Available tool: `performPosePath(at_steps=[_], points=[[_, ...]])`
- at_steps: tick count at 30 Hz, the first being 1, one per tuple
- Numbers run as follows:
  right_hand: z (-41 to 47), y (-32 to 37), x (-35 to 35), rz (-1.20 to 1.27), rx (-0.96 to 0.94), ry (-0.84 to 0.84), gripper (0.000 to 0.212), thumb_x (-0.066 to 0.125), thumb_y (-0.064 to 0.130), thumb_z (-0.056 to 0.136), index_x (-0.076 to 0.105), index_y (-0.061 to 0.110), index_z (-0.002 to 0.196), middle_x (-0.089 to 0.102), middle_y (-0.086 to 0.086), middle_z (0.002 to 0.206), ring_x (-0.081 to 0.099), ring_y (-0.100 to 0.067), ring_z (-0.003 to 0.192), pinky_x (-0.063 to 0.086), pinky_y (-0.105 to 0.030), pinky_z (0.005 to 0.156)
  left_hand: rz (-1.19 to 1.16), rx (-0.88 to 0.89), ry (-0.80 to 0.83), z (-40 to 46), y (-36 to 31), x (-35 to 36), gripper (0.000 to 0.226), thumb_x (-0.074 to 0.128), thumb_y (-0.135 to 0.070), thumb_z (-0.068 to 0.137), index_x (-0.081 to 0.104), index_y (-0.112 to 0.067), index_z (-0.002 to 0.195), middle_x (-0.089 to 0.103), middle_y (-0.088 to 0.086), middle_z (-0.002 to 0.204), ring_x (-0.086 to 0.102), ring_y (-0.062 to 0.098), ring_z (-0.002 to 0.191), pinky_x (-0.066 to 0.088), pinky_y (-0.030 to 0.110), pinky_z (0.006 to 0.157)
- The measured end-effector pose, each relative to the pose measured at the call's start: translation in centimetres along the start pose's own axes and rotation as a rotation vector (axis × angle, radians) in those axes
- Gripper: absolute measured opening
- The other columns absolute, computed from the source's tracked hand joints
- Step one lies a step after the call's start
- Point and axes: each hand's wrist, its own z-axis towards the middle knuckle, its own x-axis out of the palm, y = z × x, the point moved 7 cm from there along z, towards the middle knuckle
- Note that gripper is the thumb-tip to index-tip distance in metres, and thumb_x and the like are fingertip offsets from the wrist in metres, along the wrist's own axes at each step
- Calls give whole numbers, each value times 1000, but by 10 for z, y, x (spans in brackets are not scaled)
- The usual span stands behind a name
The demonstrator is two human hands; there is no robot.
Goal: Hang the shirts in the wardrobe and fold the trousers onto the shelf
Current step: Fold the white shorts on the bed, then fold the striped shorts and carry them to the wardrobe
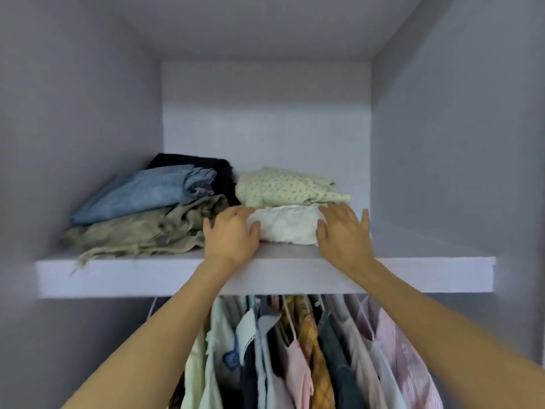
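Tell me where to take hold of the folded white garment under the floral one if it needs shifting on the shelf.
Grip the folded white garment by its two short ends, from the front, as the left hand and right hand now flank it. The floral garment lies on top, so a side hold probably keeps both stacked.

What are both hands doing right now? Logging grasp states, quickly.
Left hand: open, fingers against the left end of the white folded garment.
Right hand: open, fingers against its right end.
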Motion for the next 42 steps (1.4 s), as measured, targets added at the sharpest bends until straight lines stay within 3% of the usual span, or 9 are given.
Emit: performPosePath(at_steps=[4,9,12,15,19,23,31,36,42], points=[[-91,79,-18,633,-241,-168,36,43,2,78,65,2,106,65,-14,113,49,-18,114,26,-24,102,43,-102,-214,-120,26,-54,37,52,-25,90,53,-18,127,51,4,132,44,26,123,26,49,107],[-228,168,27,1023,-207,353,29,47,-11,81,67,3,97,69,-11,96,63,-30,95,44,-34,89,77,-457,-154,-312,81,-95,36,57,-18,87,56,-13,123,56,8,125,50,30,116,39,42,98],[-338,230,44,1093,-215,673,27,45,-5,88,64,10,100,71,-2,92,63,-24,85,45,-29,78,168,-689,-8,-442,110,-118,37,53,-21,90,53,-19,127,55,3,127,49,24,120,32,32,101],[-445,298,47,1047,-378,974,28,46,-1,88,65,13,102,71,2,90,62,-23,81,38,-18,71,291,-916,33,-563,138,-164,38,50,-25,91,51,-23,129,54,-1,129,48,20,120,27,28,98],[-592,414,14,993,-731,1325,29,44,6,90,63,16,109,70,0,99,64,-22,94,47,-29,83,438,-1278,-27,-727,156,-264,38,49,-26,91,51,-25,129,54,-1,129,49,21,118,27,29,100],[-716,527,-62,1038,-1082,1508,32,41,9,93,55,16,121,65,-3,112,59,-19,106,44,-29,92,532,-1556,-176,-854,156,-358,38,48,-27,92,49,-24,130,51,0,132,50,22,117,30,31,99],[-882,686,-187,923,-1449,1669,36,38,12,95,50,14,128,57,-9,127,52,-25,116,41,-30,96,640,-1938,-586,-1030,129,-515,39,50,-22,91,51,-18,129,50,4,131,47,22,121,37,37,100],[-946,746,-254,918,-1651,1685,38,36,13,94,48,15,130,54,-7,131,49,-24,119,39,-31,98,697,-2066,-909,-1103,93,-581,37,50,-16,89,53,-14,126,50,7,130,47,21,121,36,36,102],[-1027,828,-318,966,-1991,1678,37,36,12,94,49,14,129,56,-7,129,51,-25,117,39,-30,95,850,-2204,-1135,-1163,89,-630,38,51,-15,89,52,-11,127,48,9,132,46,24,122,35,37,102]])
